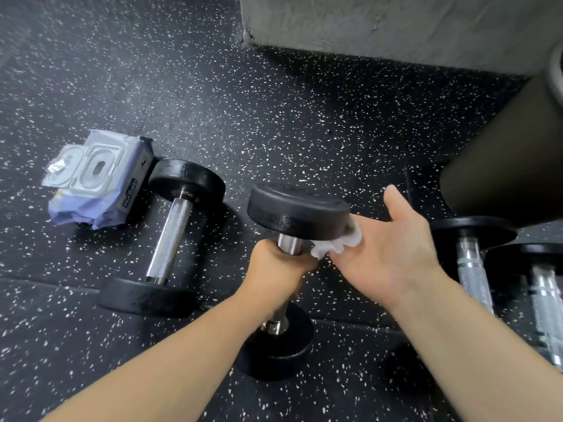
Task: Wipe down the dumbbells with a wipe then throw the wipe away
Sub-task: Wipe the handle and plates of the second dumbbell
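The dumbbell (297,213) is standing nearly upright between the two hands, leaning a little, with its lower head resting on the speckled rubber floor (304,117) and its upper head raised. The left grip (274,269) is wrapping closed round the knurled handle just under that upper head. The white wipe (338,242), crumpled, is sitting squeezed between the rim and underside of the upper head and the right grip (387,251). That grip is lying open, thumb sticking up and away, fingers stretched out beneath the wipe and pressing it to the rubber (most of the fingers are hidden under the head, so I am only seeing the nearest one).

Out to the left of the left grip a second dumbbell (172,236) is lying flat on the floor. Beyond it, farther left, a pack of wipes (94,181) is lying just beside its far head, lid flap standing open. To the right of the right grip a third dumbbell (472,263) and a fourth dumbbell (545,303) are lying side by side. Above them a dark cylinder (511,147) is jutting in, and a grey concrete block (396,22) is sitting well beyond both grips.
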